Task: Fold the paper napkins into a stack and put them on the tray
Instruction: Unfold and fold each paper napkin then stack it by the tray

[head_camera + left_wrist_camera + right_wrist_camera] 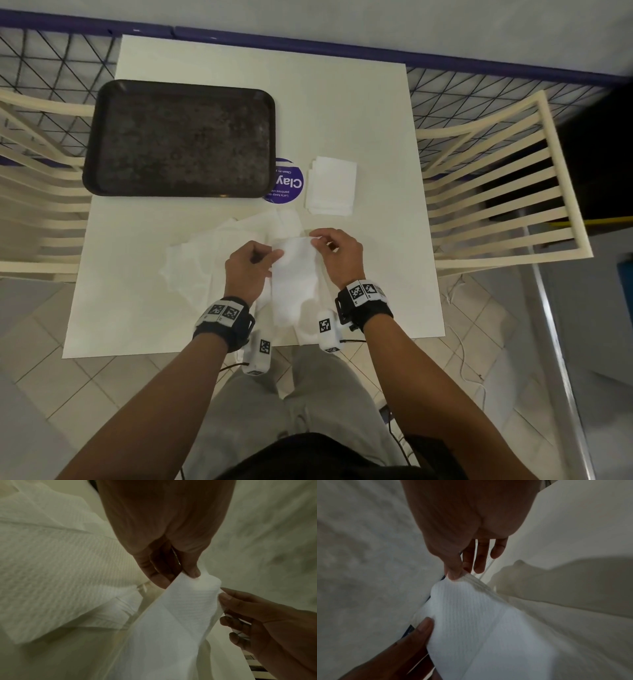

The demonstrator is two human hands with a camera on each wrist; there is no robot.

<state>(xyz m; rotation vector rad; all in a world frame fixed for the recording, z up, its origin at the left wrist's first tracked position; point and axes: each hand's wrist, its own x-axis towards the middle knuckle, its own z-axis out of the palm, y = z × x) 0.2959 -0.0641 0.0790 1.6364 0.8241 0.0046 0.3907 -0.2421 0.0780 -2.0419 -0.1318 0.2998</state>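
Note:
I hold a white paper napkin [295, 274] up above the table's near edge; its lower part hangs down. My left hand [251, 265] pinches its upper left corner between thumb and finger. My right hand [334, 253] pinches the upper right corner. The left wrist view shows the napkin [180, 615] with my left hand [173, 573] on its top edge and my right hand [240, 612] at its side. Loose unfolded napkins [219, 253] lie under and left of my hands. A stack of folded napkins [331, 186] sits further back. The dark tray [181, 137] lies at the back left.
A round purple sticker [287, 183] sits between the tray and the folded stack on the white table [383, 137]. Cream slatted chairs [500, 192] stand on both sides. A wire-mesh barrier [51, 58] runs behind the table.

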